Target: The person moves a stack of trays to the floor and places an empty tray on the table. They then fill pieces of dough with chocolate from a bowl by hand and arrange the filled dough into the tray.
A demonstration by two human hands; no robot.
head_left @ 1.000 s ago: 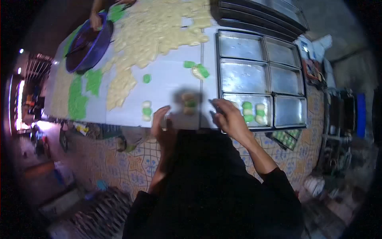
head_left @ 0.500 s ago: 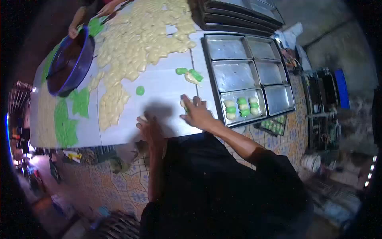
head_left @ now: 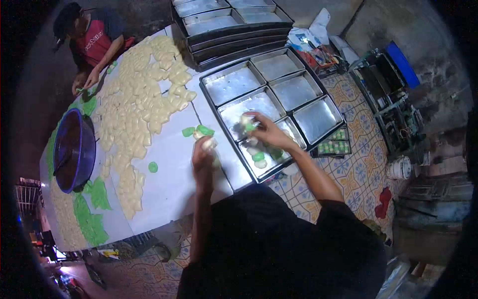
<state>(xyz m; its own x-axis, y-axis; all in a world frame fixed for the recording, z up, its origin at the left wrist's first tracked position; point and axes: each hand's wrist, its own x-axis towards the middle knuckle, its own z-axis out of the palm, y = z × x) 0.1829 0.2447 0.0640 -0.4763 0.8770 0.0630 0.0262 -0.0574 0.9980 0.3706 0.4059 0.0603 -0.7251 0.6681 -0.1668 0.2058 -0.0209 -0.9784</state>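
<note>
My right hand point(head_left: 273, 135) is over the six-section metal baking tray point(head_left: 226, 82), its fingers closed on cream and green dough pieces point(head_left: 247, 123). Beneath it, the near-left section holds cream and green dough balls point(head_left: 259, 157), partly hidden by the hand. On the white table point(head_left: 172, 174), my left hand point(head_left: 201, 162) curls around a cream dough piece point(head_left: 210, 144). Just beyond its fingertips sit green dough pieces point(head_left: 204, 130), with some cream dough against them. A lone green dough ball point(head_left: 153, 167) rests farther left.
Many flattened cream dough pieces point(head_left: 134, 99) cover the table's left and far part. Green dough sheets point(head_left: 89, 219) lie beside a purple basin point(head_left: 74, 149). Stacked trays point(head_left: 239, 37) stand at the back. Across the table, a person point(head_left: 97, 42) handles green dough.
My right hand has gone from the table to over the tray, carrying dough pieces. My left hand has moved toward the green pieces and taken cream dough. The view has turned, showing more of the other person.
</note>
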